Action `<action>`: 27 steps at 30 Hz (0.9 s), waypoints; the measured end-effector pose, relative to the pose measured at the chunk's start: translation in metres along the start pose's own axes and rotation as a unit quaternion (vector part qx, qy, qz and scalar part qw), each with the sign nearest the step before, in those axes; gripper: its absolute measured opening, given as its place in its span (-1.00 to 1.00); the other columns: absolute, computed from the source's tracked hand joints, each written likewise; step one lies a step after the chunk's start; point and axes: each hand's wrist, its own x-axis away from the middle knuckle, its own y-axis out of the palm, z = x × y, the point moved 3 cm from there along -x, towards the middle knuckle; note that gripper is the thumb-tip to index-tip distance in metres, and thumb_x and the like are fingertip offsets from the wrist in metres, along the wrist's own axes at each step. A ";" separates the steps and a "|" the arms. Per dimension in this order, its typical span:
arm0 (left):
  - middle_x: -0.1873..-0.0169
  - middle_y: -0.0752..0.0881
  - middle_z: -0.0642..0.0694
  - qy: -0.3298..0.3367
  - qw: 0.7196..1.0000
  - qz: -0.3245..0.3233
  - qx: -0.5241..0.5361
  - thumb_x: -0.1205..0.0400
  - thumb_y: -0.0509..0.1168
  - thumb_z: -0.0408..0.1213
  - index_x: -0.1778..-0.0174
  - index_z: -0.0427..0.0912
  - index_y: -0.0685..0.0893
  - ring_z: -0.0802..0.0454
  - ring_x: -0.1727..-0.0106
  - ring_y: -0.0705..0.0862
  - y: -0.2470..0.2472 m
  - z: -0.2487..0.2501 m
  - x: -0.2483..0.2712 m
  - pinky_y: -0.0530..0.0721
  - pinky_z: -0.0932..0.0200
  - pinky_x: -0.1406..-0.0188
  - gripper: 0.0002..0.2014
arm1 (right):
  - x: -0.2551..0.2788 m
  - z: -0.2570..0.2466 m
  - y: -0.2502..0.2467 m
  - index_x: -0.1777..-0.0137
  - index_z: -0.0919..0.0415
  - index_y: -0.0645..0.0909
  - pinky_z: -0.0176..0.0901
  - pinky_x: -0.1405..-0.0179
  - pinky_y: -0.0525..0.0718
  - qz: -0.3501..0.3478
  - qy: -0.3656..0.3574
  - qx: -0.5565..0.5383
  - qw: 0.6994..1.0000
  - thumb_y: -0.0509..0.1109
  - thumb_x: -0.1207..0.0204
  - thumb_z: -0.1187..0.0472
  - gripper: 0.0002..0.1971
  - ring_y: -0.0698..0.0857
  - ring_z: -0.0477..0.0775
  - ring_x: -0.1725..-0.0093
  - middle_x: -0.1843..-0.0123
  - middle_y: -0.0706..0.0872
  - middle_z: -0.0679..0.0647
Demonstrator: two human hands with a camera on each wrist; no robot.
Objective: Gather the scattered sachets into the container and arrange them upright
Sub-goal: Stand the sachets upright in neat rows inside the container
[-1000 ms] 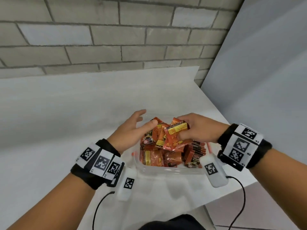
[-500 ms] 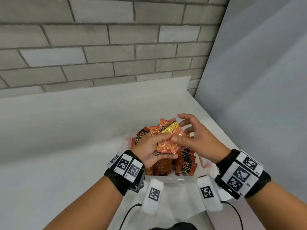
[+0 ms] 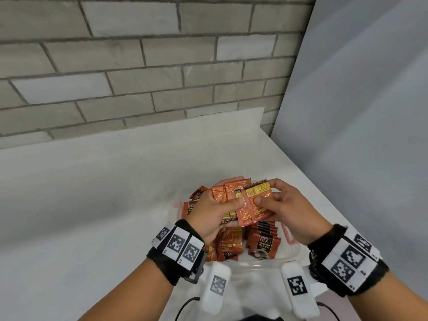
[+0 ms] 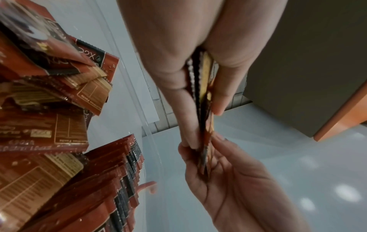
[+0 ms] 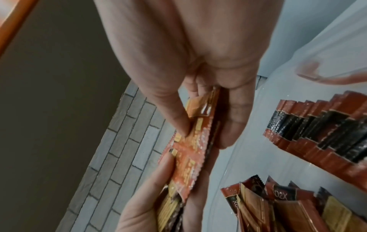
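Both hands hold one fanned bundle of orange and red sachets just above a clear plastic container. My left hand grips the bundle's left part, thumb on its front. From the right, my right hand pinches it. The left wrist view shows the bundle edge-on between thumb and fingers. In the right wrist view the bundle spans both hands. Inside the container, a row of sachets stands upright at the right, and loose ones lie jumbled at the left.
The container sits near the front right corner of a white table. A grey brick wall runs behind it and a grey panel stands along the right edge. A thin red strip shows at the container's right side.
My left hand, open beside the container a second ago, has come in and taken hold of the sachets that the right hand held. Both hands have lifted the bundle slightly.
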 end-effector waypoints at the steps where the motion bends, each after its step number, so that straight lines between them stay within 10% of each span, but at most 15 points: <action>1: -0.02 0.81 -0.09 0.002 1.000 0.003 -0.001 -0.58 0.33 -0.51 -0.17 -0.01 0.65 -0.04 -0.06 0.78 -0.001 0.001 -0.001 0.78 0.00 0.19 -0.66 | -0.002 -0.001 0.001 -0.15 0.24 0.54 0.11 0.03 0.77 0.002 -0.001 0.005 1.000 0.42 -0.50 0.39 -0.75 0.81 0.26 0.08 0.07 0.82 0.23; 9: -0.05 0.80 -0.18 -0.024 0.998 -0.043 0.036 -0.57 0.29 -0.50 -0.18 -0.12 0.64 -0.15 -0.06 0.78 -0.012 0.006 -0.006 0.77 -0.13 0.01 -0.69 | -0.010 -0.004 -0.007 -0.15 0.26 0.58 -0.11 0.25 0.76 0.048 -0.013 -0.016 0.999 0.40 -0.51 0.42 -0.77 0.81 0.12 0.17 0.02 0.79 0.19; 16: -0.15 0.72 -0.39 -0.063 0.991 -0.042 0.107 -0.61 0.19 -0.45 -0.25 -0.35 0.54 -0.32 -0.16 0.71 -0.015 0.007 -0.014 0.74 -0.18 -0.03 -0.72 | -0.015 -0.010 -0.005 -0.21 0.27 0.56 0.06 0.02 0.74 0.014 0.003 0.010 1.000 0.37 -0.52 0.44 -0.72 0.79 0.18 0.09 0.03 0.82 0.18; 27: -0.10 0.76 -0.25 -0.016 0.999 -0.037 -0.004 -0.54 0.32 -0.15 -0.32 -0.30 0.57 -0.09 -0.03 0.78 -0.009 0.008 -0.016 0.79 0.06 0.09 -0.54 | -0.012 -0.013 0.003 -0.24 0.28 0.54 -0.06 0.03 0.73 -0.008 -0.002 -0.015 1.000 0.31 -0.58 0.37 -0.75 0.79 0.18 0.01 -0.04 0.80 0.20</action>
